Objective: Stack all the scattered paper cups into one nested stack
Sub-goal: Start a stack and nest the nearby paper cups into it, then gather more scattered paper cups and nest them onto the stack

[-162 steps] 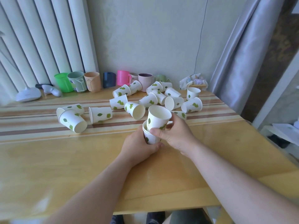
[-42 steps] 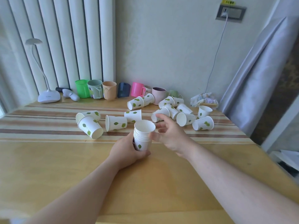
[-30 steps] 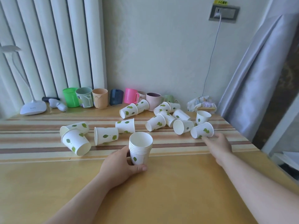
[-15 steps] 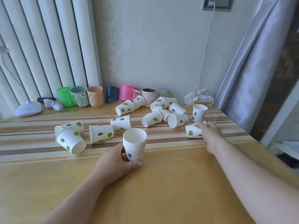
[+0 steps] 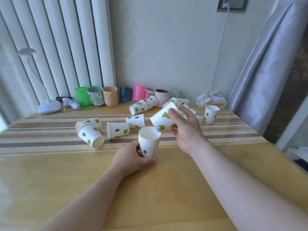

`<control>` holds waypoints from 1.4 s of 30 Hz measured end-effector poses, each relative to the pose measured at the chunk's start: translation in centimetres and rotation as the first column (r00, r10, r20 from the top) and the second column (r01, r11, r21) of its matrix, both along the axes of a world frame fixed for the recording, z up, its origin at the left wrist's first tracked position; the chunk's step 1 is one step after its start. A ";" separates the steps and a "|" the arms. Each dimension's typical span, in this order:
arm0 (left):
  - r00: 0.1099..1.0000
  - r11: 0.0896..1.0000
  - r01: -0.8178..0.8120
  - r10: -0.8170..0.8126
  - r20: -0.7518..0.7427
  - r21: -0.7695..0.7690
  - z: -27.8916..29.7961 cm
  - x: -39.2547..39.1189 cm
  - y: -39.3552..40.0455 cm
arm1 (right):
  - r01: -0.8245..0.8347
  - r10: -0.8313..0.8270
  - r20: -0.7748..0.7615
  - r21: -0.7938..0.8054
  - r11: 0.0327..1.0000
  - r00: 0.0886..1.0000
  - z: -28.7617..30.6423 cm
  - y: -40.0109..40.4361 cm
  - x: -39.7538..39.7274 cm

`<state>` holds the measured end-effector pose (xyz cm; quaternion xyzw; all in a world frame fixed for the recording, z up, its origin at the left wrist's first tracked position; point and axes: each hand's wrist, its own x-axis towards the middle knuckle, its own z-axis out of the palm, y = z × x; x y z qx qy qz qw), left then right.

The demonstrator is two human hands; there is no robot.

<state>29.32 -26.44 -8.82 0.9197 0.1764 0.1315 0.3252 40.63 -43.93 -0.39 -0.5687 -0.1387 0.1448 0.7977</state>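
A nested stack of white paper cups with green leaves (image 5: 149, 142) stands upright on the wooden table (image 5: 83, 177), and my left hand (image 5: 133, 159) grips its lower part. My right hand (image 5: 185, 129) holds a single paper cup (image 5: 162, 120) tilted on its side, just above and to the right of the stack's open mouth. Several loose cups lie on their sides on the striped cloth: a pair at the left (image 5: 90, 134), two in the middle (image 5: 117, 130), more at the back (image 5: 139, 106). One cup (image 5: 210, 114) stands upright at the right.
A row of coloured plastic mugs (image 5: 110, 95) lines the wall at the back. A white desk lamp (image 5: 48, 107) stands at the back left. A crumpled packet (image 5: 210, 98) lies at the back right, by a grey curtain (image 5: 266, 72).
My right hand reached to the cups at the right, took one, and has brought it back left to just above the stack. My left hand has kept hold of the stack.
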 end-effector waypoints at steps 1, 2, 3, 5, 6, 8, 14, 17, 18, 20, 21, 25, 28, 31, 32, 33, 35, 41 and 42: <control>1.000 1.000 -0.002 0.002 0.002 0.006 0.0 0.0 0.0 | -0.022 0.026 0.073 -0.051 0.998 0.997 0.6 0.7 -0.5; 1.000 1.000 -0.005 0.005 0.005 0.012 0.0 -0.1 0.0 | -0.028 0.049 0.162 -0.126 0.992 0.986 1.2 1.2 -1.2; 1.000 1.000 -0.009 0.009 0.007 0.016 0.0 -0.1 0.0 | -0.012 0.070 0.262 -0.217 0.976 0.963 1.3 1.7 -1.6; 1.000 1.000 -0.007 0.007 0.008 0.018 0.0 -0.1 0.1 | 0.076 0.117 0.446 -0.391 0.917 0.887 1.5 2.4 -2.4; 1.000 1.000 -0.003 0.003 0.006 0.019 -0.1 -0.1 0.1 | 0.112 0.159 0.504 -0.465 0.878 0.849 1.5 2.6 -2.5; 1.000 1.000 0.016 -0.016 -0.011 0.011 0.0 -0.1 0.1 | 0.127 0.239 0.549 -0.546 0.828 0.801 1.3 2.5 -2.8; 0.968 0.975 0.169 -0.192 -0.161 -0.145 1.8 -0.6 1.8 | 0.006 0.373 0.455 -0.640 0.768 0.808 -0.7 1.3 -2.4; 0.976 0.983 0.144 -0.160 -0.147 -0.112 1.5 -2.5 3.6 | -0.035 0.363 0.404 -0.627 0.778 0.840 -2.0 0.4 -1.8; 0.982 0.988 0.125 -0.136 -0.134 -0.089 1.2 -3.3 4.1 | -0.031 0.338 0.384 -0.620 0.784 0.859 -2.5 0.2 -1.4; 0.988 0.994 0.094 -0.099 -0.114 -0.049 0.9 -4.6 5.1 | 0.013 0.261 0.350 -0.619 0.786 0.900 -3.7 0.2 -0.4; 0.990 0.996 0.080 -0.084 -0.113 -0.035 0.9 -5.1 5.6 | 0.056 0.223 0.351 -0.636 0.770 0.909 -4.2 0.3 0.0; 0.994 0.999 0.014 -0.017 -0.106 -0.035 0.6 -6.9 7.2 | 0.151 0.225 0.386 -0.735 0.661 0.895 -6.1 3.0 1.4; 0.998 0.999 -0.015 0.012 -0.068 -0.031 0.1 -7.5 7.3 | 0.178 0.322 0.444 -0.775 0.606 0.836 -6.4 7.2 1.8; 0.999 1.000 -0.019 0.017 -0.049 -0.023 -0.1 -7.3 7.1 | 0.178 0.464 0.466 -0.824 0.538 0.753 -5.9 12.0 1.9; 0.999 1.000 -0.016 0.015 -0.042 -0.024 -0.1 -7.2 7.2 | 0.178 0.540 0.465 -0.848 0.499 0.702 -5.6 13.5 1.8; 0.999 1.000 -0.012 0.011 -0.037 -0.025 -0.2 -7.2 7.3 | 0.181 0.616 0.449 -0.875 0.449 0.648 -5.3 14.8 1.7; 0.999 1.000 -0.011 0.010 -0.032 -0.023 -0.3 -7.1 7.4 | 0.191 0.736 0.383 -0.923 0.335 0.558 -5.0 17.3 2.1; 1.000 1.000 -0.018 0.018 -0.024 -0.020 -0.4 -7.1 7.5 | 0.298 0.776 0.378 -0.920 0.253 0.505 -5.9 18.9 2.1; 1.000 1.000 -0.021 0.020 -0.023 -0.018 -0.3 -7.1 7.5 | 0.348 0.755 0.427 -0.896 0.277 0.497 -5.9 18.4 1.8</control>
